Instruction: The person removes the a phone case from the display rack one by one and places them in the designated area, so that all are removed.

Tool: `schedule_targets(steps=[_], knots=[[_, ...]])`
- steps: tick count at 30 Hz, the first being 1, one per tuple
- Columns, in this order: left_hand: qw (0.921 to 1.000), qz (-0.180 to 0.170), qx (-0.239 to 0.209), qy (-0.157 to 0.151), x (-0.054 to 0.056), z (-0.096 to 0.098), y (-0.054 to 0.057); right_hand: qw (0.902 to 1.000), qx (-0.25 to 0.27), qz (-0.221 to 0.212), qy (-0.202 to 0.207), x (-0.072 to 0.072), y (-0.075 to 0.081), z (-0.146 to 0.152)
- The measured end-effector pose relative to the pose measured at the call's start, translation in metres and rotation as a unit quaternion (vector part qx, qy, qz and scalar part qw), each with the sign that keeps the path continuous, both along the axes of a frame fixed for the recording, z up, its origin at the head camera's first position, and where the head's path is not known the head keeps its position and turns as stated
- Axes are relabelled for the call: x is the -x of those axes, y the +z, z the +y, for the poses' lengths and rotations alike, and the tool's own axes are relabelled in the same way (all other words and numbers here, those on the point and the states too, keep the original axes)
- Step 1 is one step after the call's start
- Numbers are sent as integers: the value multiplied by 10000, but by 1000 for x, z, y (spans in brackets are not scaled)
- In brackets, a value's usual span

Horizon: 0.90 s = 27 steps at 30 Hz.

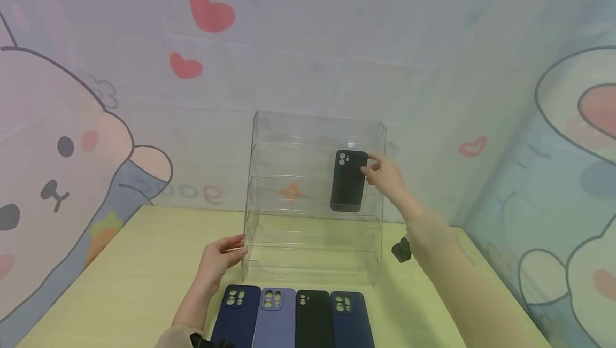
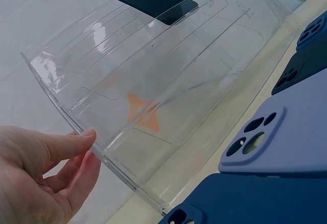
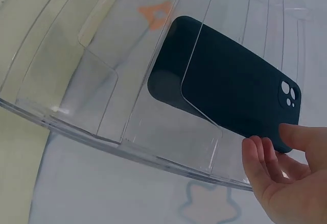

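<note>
A clear tiered display rack [image 1: 313,236] stands upright on the table. My right hand [image 1: 385,177] pinches the upper right edge of a black phone case [image 1: 348,181], camera holes facing me. In the right wrist view, the lower end of this phone case [image 3: 225,81] sits behind the clear front lip of one tier. At the rack's left side, my left hand [image 1: 218,262] holds the side panel between thumb and fingers; the left wrist view shows the thumb [image 2: 84,140] on the panel's edge.
In front of the rack lie several phone cases side by side: a dark blue one [image 1: 236,313], a lilac one [image 1: 275,318], a black one [image 1: 314,321] and another blue one [image 1: 351,321]. The yellow table [image 1: 135,268] meets a cartoon-printed cloth [image 1: 308,48] behind.
</note>
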<state>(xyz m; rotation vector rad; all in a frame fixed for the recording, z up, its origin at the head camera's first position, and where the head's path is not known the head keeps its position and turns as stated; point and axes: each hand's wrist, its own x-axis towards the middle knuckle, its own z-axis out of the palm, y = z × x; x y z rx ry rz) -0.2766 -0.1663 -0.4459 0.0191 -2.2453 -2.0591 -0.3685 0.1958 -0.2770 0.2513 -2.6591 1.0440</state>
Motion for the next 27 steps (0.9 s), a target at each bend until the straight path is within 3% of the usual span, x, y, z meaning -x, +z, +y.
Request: schedule_targets(steps=[9,18,23,27], knots=[[10000,-25,-13,-14,1,1,0,9975,640,262,-174,-2,-5,-2],[10000,-38,49,0,0,1,2,9816,1875,165,316,-7,-7,-5],[10000,-41,23,-31,1,1,3,9777,2024,256,501,-9,-10,-5],[10000,-59,26,-44,1,0,2,9697,2326,582,469,-12,-11,-5]])
